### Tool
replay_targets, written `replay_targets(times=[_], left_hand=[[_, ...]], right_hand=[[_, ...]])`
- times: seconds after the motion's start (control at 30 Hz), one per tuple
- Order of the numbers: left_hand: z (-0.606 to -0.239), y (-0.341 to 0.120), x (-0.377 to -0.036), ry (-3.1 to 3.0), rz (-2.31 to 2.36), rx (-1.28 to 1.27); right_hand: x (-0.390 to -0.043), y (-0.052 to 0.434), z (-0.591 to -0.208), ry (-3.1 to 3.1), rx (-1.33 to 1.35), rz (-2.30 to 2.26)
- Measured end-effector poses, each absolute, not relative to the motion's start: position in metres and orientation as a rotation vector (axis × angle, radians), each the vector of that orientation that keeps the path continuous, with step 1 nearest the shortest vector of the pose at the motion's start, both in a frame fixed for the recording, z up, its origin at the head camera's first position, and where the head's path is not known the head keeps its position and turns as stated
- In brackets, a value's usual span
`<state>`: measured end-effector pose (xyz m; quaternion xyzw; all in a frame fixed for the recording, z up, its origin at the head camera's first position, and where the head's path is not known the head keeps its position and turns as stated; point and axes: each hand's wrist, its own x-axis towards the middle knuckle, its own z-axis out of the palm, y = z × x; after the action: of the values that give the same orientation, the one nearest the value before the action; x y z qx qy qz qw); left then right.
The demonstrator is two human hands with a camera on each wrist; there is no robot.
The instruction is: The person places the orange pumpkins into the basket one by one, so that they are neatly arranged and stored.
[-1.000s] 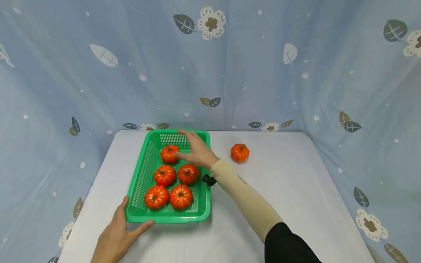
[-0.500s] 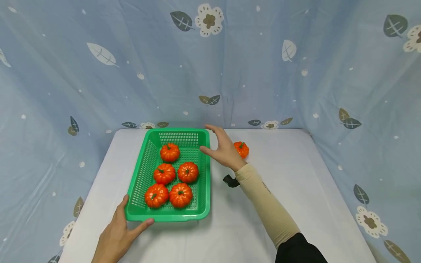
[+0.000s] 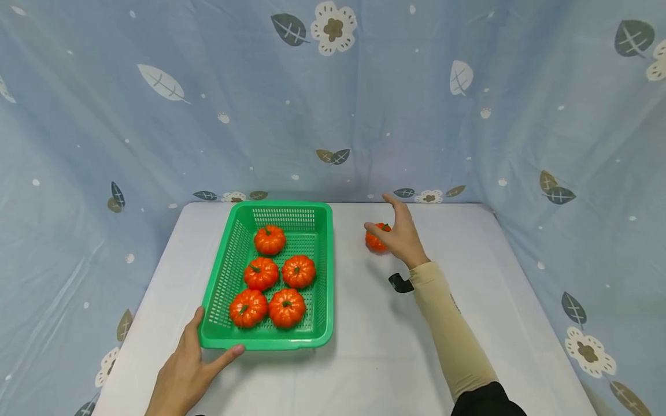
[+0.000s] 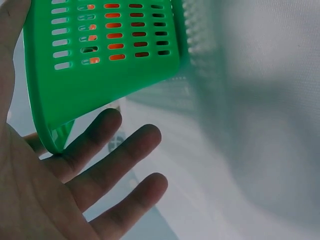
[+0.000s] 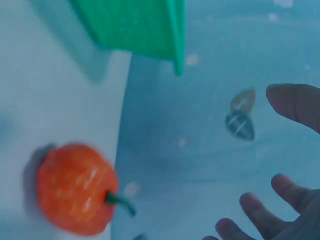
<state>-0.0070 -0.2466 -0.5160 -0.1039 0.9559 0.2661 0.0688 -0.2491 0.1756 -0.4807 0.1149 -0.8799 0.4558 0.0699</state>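
A green plastic basket point(image 3: 266, 342) holds several small orange pumpkins with green stems, one of them a pumpkin point(image 3: 270, 240) near its far end. My left hand point(image 3: 184, 370) rests at the near left corner of the basket, thumb along the front rim and fingers spread. In the left wrist view the fingers point(image 4: 122, 162) extend nearly straight below the slotted basket wall point(image 4: 115, 75). My right hand point(image 3: 403, 234) hovers over a lone pumpkin point(image 3: 376, 240), thumb and fingers apart, partly covering it. The right wrist view shows this pumpkin point(image 5: 77, 190) on the table, apart from the fingers.
A white-covered table point(image 3: 364, 358) bears the basket and the lone pumpkin. Behind it and at both sides hangs a blue curtain point(image 3: 250, 115) printed with leaves and flowers. A black strap piece point(image 3: 401, 283) juts out at my right wrist.
My right hand has moved right, from above the basket to over the lone pumpkin, with its fingers still spread. The left hand and the basket have stayed in place.
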Motion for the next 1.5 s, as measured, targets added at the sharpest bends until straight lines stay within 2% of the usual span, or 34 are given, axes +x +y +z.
replay_targets(times=[0.3,0.77,1.5], left_hand=[[-0.516,-0.248,-0.007,2.855,0.8,-0.325],[-0.516,-0.247,-0.007,2.862,0.811,-0.33],[-0.516,-0.247,-0.008,2.868,0.844,-0.335]], right_hand=[[-0.253,0.202,-0.51,-2.749,0.26,1.372],[-0.271,0.208,-0.552,-2.935,0.132,1.391],[-0.274,0.21,-0.559,-2.971,0.158,1.406]])
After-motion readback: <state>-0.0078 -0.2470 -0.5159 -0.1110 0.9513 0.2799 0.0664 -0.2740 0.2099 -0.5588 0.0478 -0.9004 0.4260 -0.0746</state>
